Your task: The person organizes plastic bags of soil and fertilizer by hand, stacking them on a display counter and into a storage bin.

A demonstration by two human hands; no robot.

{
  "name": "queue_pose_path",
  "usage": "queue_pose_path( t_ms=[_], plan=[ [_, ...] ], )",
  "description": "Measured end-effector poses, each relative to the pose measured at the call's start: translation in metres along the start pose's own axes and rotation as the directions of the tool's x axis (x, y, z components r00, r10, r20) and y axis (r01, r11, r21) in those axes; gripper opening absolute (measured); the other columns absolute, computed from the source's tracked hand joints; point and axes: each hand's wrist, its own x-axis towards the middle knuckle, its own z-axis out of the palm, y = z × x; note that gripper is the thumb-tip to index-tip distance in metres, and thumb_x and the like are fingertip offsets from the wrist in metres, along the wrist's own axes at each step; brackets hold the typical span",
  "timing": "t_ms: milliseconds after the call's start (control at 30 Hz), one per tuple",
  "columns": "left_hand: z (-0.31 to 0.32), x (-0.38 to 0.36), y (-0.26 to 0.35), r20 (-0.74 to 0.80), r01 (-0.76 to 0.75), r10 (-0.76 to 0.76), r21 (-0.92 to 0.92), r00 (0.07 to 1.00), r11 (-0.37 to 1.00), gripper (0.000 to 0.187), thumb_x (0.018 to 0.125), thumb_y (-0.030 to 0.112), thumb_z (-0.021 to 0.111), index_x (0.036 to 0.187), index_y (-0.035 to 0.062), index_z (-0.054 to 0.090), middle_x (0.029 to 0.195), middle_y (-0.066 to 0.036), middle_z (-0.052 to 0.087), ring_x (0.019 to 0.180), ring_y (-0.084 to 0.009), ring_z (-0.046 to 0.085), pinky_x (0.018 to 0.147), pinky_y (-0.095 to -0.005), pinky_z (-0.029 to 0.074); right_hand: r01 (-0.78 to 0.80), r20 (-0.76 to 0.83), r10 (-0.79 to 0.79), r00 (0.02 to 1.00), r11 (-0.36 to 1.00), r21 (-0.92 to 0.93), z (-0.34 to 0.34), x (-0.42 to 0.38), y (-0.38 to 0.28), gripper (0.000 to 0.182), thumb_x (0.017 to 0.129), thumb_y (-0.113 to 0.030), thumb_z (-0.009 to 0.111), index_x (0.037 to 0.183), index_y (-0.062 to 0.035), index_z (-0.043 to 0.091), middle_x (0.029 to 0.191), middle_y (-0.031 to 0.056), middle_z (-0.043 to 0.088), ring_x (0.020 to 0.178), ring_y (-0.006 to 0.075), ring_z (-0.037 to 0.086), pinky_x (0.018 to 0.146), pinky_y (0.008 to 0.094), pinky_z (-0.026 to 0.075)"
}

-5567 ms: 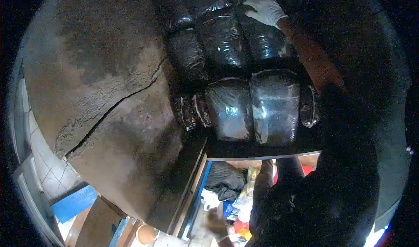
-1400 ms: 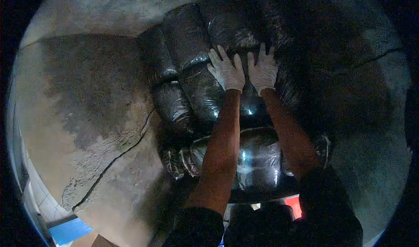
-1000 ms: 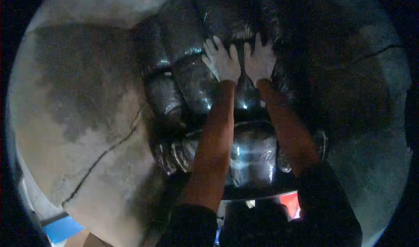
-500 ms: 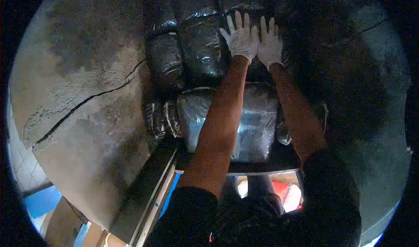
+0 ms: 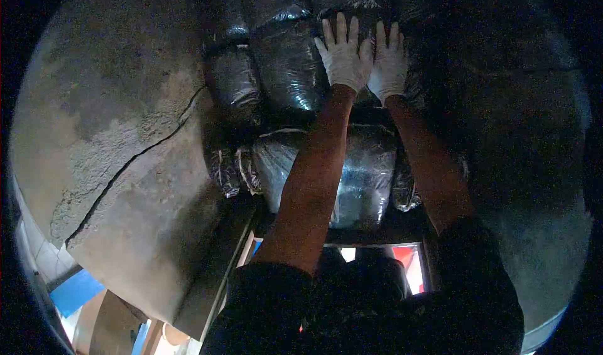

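My left hand point(image 5: 345, 59), in a thin white glove, lies flat with fingers spread against a dark plastic-wrapped bundle point(image 5: 352, 22). Close beside it my right hand point(image 5: 389, 69), gloved alike, presses flat with its fingers stretched upward. The two thumbs sides almost touch. Neither hand grips anything. Further shiny wrapped bundles point(image 5: 286, 66) are packed tightly to the left and above. Below my wrists sits a separate bundle point(image 5: 367, 179) in clear-looking shiny wrap, partly hidden by my left forearm.
A rough wall point(image 5: 144, 185) with a long crack stands on the left, and a dark wall point(image 5: 521, 166) on the right. Smaller wrapped pieces point(image 5: 226, 173) sit at the lower left. A bright opening with something red point(image 5: 403, 253) shows below.
My view has shifted slightly, so the wall and lower opening sit differently in the picture. Both hands stay flat on the wrapped bundle, with hardly any movement.
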Motion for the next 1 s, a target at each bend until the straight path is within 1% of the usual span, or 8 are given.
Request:
queue_pose_path(
  t_ms=[400,467,533,600,733,800,933,1000],
  plan=[
    [-0.009,-0.004,0.003,-0.004,-0.02,0.02,-0.001,1.0,1.0,0.068,0.107,0.052,0.039,0.164,0.0141,0.036,0.176,-0.011,0.015,0.16,-0.0446,0.012,0.124,-0.07,0.014,0.006,-0.048,-0.001,0.999,0.995,0.101,0.009,0.003,0.008,0.074,0.102,-0.046,0.054,0.166,-0.02,0.027,0.17,0.0236,0.024,0.151,0.0497,0.032,0.122,0.0594,0.034],
    [-0.025,0.001,0.002,0.158,-0.005,0.013,-0.051,0.987,0.999,0.072,0.108,0.053,0.037,0.166,0.0135,0.028,0.176,-0.012,0.013,0.161,-0.0429,0.009,0.125,-0.0676,0.014,0.01,-0.049,-0.002,0.999,0.988,0.156,-0.004,0.004,0.007,0.074,0.103,-0.049,0.053,0.166,-0.0208,0.027,0.17,0.0232,0.024,0.151,0.0501,0.032,0.122,0.0605,0.033],
    [-0.059,-0.005,-0.001,0.219,0.027,0.009,-0.161,0.976,0.987,0.073,0.108,0.056,0.034,0.165,0.0109,0.03,0.175,-0.015,0.014,0.161,-0.0413,0.011,0.126,-0.0641,0.015,-0.055,0.188,0.055,0.981,0.998,-0.006,-0.03,0.005,0.004,0.075,0.103,-0.058,0.049,0.166,-0.0223,0.027,0.172,0.0207,0.022,0.153,0.0501,0.029,0.122,0.0647,0.03],
    [-0.114,-0.018,0.002,0.006,0.139,-0.141,-0.202,0.99,0.969,0.074,0.109,0.058,0.031,0.163,0.0067,0.035,0.174,-0.019,0.016,0.161,-0.0396,0.011,0.127,-0.0604,0.015,-0.047,0.285,0.057,0.957,0.998,-0.044,-0.059,0.013,0.008,0.079,0.103,-0.064,0.043,0.167,-0.0213,0.026,0.173,0.0182,0.02,0.155,0.0491,0.025,0.121,0.068,0.027],
    [-0.24,-0.126,0.014,-0.17,-0.015,-0.209,-0.81,0.963,0.587,0.07,0.11,0.052,0.043,0.145,-0.0067,0.055,0.155,-0.028,0.05,0.146,-0.0434,0.043,0.124,-0.0431,0.031,-0.079,0.04,0.081,0.996,0.995,-0.069,-0.098,-0.046,-0.006,0.083,0.101,-0.066,0.046,0.167,-0.0182,0.028,0.172,0.0212,0.023,0.156,0.0498,0.023,0.121,0.065,0.03],
    [-0.283,-0.216,0.02,-0.415,-0.226,-0.086,-0.643,0.906,0.732,0.051,0.112,0.035,0.048,0.143,-0.0031,0.058,0.146,-0.022,0.06,0.135,-0.0345,0.057,0.119,-0.0403,0.036,-0.414,0.38,0.237,0.894,0.763,0.497,-0.127,-0.1,-0.028,0.082,0.101,-0.064,0.049,0.164,-0.0148,0.034,0.169,0.0236,0.028,0.154,0.05,0.026,0.123,0.0598,0.03],
    [-0.339,-0.414,0.013,-0.114,-0.073,-0.012,-0.713,0.993,0.698,0.039,0.111,0.023,0.049,0.137,-0.0025,0.062,0.14,-0.019,0.064,0.135,-0.0294,0.057,0.118,-0.0386,0.038,-0.028,0.338,-0.074,0.938,0.958,0.286,-0.228,-0.279,-0.101,0.081,0.096,-0.058,0.059,0.158,-0.0092,0.042,0.162,0.025,0.041,0.15,0.0463,0.036,0.124,0.0585,0.028],
    [-0.362,-0.515,-0.012,0.147,0.067,0.079,-0.785,0.986,0.616,0.039,0.111,0.024,0.049,0.137,-0.0011,0.063,0.141,-0.018,0.065,0.132,-0.0295,0.059,0.115,-0.0381,0.041,0.142,0.054,-0.164,0.985,0.945,0.295,-0.207,-0.364,-0.109,0.077,0.095,-0.055,0.062,0.155,-0.0084,0.047,0.16,0.0248,0.043,0.148,0.0467,0.038,0.122,0.0589,0.03]
  ],
)
